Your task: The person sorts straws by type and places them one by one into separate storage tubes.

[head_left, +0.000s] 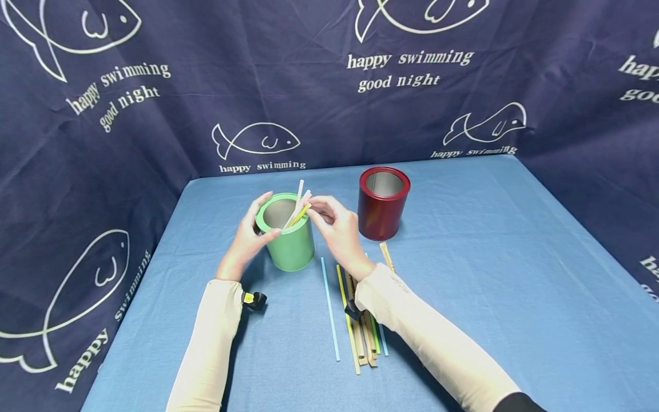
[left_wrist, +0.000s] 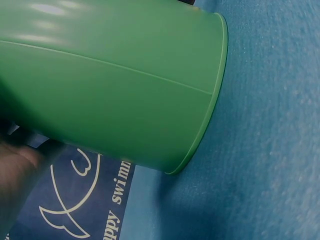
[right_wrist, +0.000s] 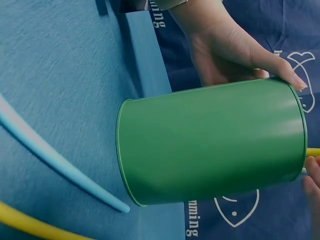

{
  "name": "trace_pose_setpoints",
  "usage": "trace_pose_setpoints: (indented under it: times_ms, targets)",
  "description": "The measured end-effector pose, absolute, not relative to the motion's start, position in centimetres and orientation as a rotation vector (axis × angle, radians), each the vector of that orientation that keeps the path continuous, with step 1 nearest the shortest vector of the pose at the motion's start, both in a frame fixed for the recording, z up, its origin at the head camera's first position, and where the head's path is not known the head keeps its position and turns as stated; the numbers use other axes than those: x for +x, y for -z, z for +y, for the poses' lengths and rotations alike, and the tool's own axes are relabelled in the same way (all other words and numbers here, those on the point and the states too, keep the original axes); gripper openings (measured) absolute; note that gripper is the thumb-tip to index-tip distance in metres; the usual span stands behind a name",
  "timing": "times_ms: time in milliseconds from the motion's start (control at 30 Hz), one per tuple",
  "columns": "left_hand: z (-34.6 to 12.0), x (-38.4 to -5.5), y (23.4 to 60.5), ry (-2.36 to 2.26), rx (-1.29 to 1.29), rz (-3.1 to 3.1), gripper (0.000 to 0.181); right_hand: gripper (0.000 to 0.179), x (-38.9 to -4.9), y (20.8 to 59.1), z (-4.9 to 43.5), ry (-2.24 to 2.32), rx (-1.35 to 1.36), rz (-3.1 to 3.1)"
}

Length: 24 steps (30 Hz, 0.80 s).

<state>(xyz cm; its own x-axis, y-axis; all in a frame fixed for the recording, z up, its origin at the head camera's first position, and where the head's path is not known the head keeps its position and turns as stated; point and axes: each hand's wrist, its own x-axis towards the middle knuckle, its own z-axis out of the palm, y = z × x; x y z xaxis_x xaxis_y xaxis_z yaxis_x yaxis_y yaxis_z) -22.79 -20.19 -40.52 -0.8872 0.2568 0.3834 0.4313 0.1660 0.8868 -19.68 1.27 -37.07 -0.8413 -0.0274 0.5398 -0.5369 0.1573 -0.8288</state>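
Observation:
A green can [head_left: 291, 249] stands upright on the blue cloth, and it also fills much of both wrist views. My left hand [head_left: 246, 240] grips it from the left, thumb at the near rim and fingers round the far side. Several white straws [head_left: 298, 197] lean out over the can's right rim beside a yellow straw [right_wrist: 313, 151]. At that rim, my right hand [head_left: 337, 232] pinches the yellow straw near its upper end. The lower ends of the straws are hidden inside the can.
To the right stands a dark red can [head_left: 382, 212], its mouth up. Below my right wrist lie a light blue straw [head_left: 330, 309], a yellow straw [head_left: 348, 320] and several brown paper-wrapped straws [head_left: 368, 343], partly covered by my forearm. A dark fish-print curtain [head_left: 329, 86] hangs behind.

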Motion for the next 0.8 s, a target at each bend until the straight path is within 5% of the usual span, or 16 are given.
trace_pose_setpoints:
  times_ms: [800]
  targets:
    - [-20.3,-22.9,40.7,1.827,-0.681,-2.275,0.081,0.026,-18.7,38.1,7.5,-1.636,0.334,-2.206]
